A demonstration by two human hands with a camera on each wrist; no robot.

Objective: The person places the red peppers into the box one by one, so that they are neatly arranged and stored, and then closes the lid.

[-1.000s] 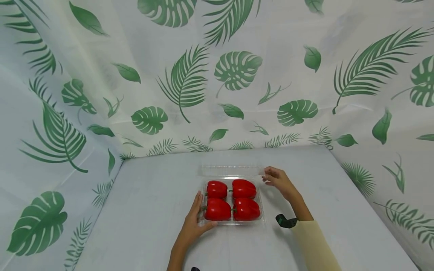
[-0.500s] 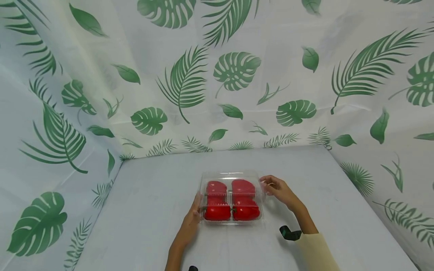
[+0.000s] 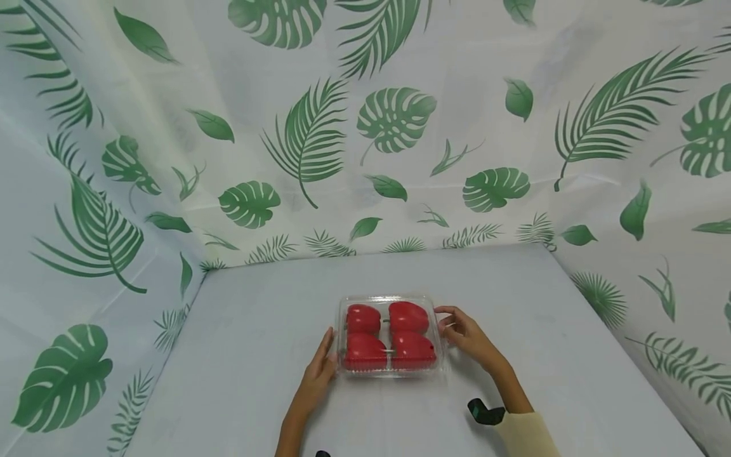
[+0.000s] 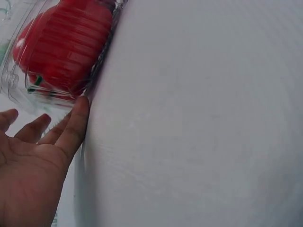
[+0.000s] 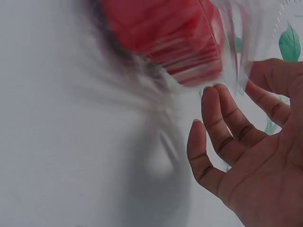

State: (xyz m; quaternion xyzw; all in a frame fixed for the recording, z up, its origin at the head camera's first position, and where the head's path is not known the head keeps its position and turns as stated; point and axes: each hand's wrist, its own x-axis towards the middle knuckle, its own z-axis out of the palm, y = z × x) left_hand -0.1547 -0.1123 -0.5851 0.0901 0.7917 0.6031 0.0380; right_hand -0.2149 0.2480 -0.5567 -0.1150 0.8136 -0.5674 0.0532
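A clear plastic clamshell box (image 3: 385, 304) holds several red bell peppers (image 3: 365, 349) in two rows. Its see-through lid lies over them; I cannot tell whether the rim is snapped down. My left hand (image 3: 316, 376) stands at the box's left side with its fingers extended. In the left wrist view, a fingertip (image 4: 82, 101) touches the box near its lower edge. At the right side is my right hand (image 3: 468, 336), fingers loosely bent. In the right wrist view, the thumb and index finger (image 5: 270, 101) are at the blurred plastic edge.
The box stands on a white-covered table (image 3: 268, 298). Behind it and on both sides hang white sheets (image 3: 422, 209) printed with green leaves. A small black device (image 3: 485, 412) is at the right wrist, beside a pale yellow sleeve (image 3: 525, 435).
The lid has swung from standing open behind the box to lying over the peppers. My right hand has come down and toward me; my left hand has drawn slightly back along the side.
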